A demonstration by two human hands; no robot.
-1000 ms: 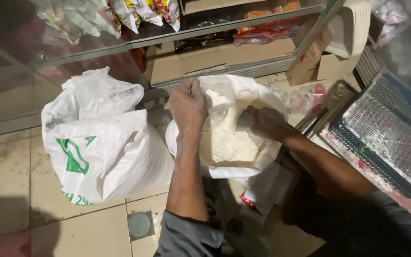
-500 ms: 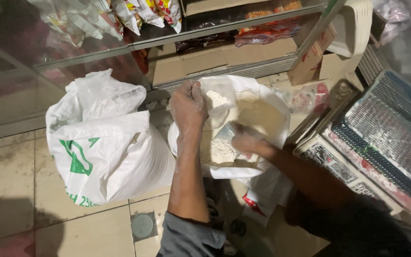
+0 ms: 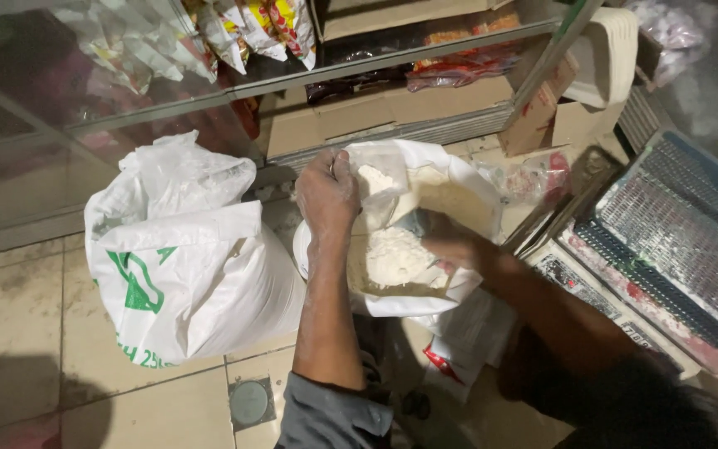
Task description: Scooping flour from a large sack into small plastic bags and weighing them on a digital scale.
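Pinching the open sack rim, left hand stays put; right hand, grip unclear, has sunk into flour.

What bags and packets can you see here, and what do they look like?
Open sack: centre, white plastic, white powder inside; left hand grips its rim, right hand reaches in.
Tied sack: left on the floor, white, green marking.
Snack packets: top, behind glass, yellow, red and white.
Cardboard box: under the shelf, brown.
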